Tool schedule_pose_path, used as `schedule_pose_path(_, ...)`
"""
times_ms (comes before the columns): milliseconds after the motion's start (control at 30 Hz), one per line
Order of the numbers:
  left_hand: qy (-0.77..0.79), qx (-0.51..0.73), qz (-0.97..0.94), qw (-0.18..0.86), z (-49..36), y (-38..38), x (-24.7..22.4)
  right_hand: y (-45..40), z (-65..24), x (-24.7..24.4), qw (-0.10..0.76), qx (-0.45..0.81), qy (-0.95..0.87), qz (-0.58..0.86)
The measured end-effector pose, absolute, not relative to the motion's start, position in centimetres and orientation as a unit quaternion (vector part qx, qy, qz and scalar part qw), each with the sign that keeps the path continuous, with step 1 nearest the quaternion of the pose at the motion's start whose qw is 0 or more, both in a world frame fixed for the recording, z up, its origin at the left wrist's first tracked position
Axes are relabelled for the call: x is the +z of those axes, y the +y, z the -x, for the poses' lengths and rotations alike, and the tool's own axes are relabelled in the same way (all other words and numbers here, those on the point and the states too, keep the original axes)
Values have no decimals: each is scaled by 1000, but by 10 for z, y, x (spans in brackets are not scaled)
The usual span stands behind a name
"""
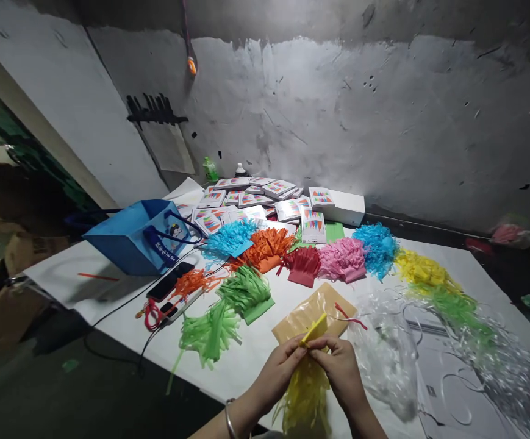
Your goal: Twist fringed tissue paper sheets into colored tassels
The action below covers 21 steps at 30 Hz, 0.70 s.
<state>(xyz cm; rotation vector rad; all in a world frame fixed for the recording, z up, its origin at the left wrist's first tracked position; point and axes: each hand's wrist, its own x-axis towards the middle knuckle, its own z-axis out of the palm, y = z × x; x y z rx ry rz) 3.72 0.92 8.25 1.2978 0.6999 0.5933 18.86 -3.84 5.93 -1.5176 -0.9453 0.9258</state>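
Observation:
Both my hands pinch a yellow paper tassel [308, 384] at the front of the table. Its folded top edge sticks up between my fingers, and the cut strips hang below. My left hand [287, 360] grips it from the left, thumb and fingers closed. From the right, my right hand [338, 363] pinches the same folded part, its fingers curled. Just beyond my hands lies a tan envelope [301, 305] with a clear, glossy surface. A thin red strip [350, 317] rests across its right end.
Fringed tassels in green [246, 292], orange [267, 244], red [302, 265], pink [342, 257] and blue [374, 247] spread across the white table. Printed packets [255, 198] pile up behind. A blue bag [127, 235] and a phone [170, 281] are left. Clear plastic bags [386, 353] lie right.

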Motion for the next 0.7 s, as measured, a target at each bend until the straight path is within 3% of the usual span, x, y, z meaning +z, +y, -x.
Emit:
schedule_pose_path(267, 349, 253, -634, 642, -28, 14, 76, -42, -195, 71, 516, 448, -429, 590)
schedule_pose_path(500, 358, 257, -669, 599, -27, 14, 84, -55, -188, 74, 520, 260, -553, 597)
schedule_pose_path(700, 350, 251, -693, 578, -29, 13, 89, -59, -177, 68, 497, 183, -581, 619)
